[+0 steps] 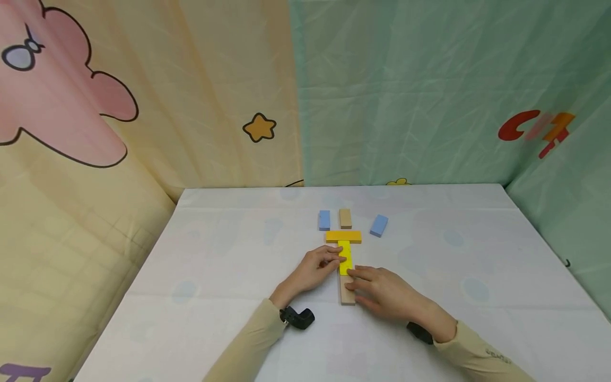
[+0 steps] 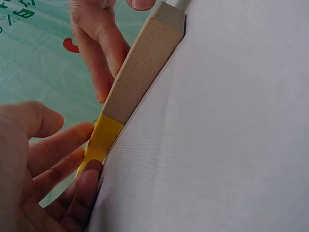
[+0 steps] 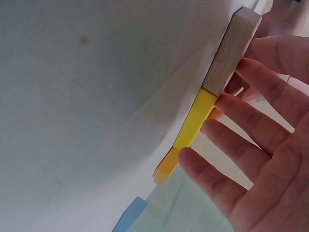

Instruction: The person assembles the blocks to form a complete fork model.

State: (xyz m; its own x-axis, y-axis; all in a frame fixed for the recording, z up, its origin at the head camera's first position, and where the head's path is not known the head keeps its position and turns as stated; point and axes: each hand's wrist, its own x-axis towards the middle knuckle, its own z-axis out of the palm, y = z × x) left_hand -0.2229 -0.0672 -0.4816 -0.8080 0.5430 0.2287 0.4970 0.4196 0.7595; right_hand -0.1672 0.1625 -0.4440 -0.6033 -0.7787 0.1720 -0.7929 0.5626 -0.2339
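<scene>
Left hand [image 1: 319, 267] and right hand [image 1: 382, 291], fingers extended, touch the yellow block [image 1: 345, 257] between them; it looks light, rigid, best pinched by its long edges.

plain block [image 2: 145, 63]: bare matt wood | yellow block [image 3: 195, 121]: smooth paint | table cover [image 1: 229, 276]: matt cloth

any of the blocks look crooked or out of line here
One does: the right-hand blue block at the far side lies turned at an angle, while the other blue block and the plain wooden block beside it lie straight.
</scene>
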